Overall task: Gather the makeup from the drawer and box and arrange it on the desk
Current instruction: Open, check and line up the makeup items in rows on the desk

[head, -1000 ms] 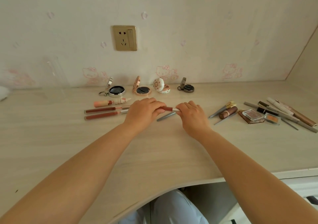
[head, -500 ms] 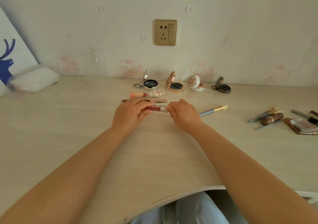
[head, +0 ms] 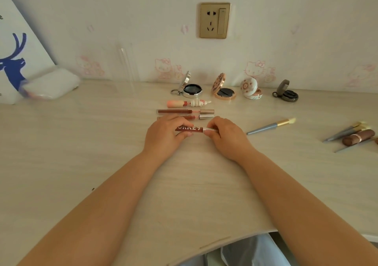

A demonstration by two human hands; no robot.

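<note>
Both hands meet at the middle of the tabletop [head: 102, 163] around a dark red lip gloss tube [head: 189, 129] with white lettering, lying crosswise. The left hand [head: 164, 136] curls its fingers and thumb round the tube's coloured body; the right hand [head: 225, 137] pinches its pale cap end. Just behind lie two slim brown lip glosses [head: 176, 111] in parallel rows, then a pink lip gloss [head: 184, 103]. Four open compacts [head: 191, 89] line the wall. A grey-handled brush [head: 270, 126] lies to the right of the hands, apart from more brushes [head: 343, 131] and a brown tube [head: 358, 137] near the right edge
</note>
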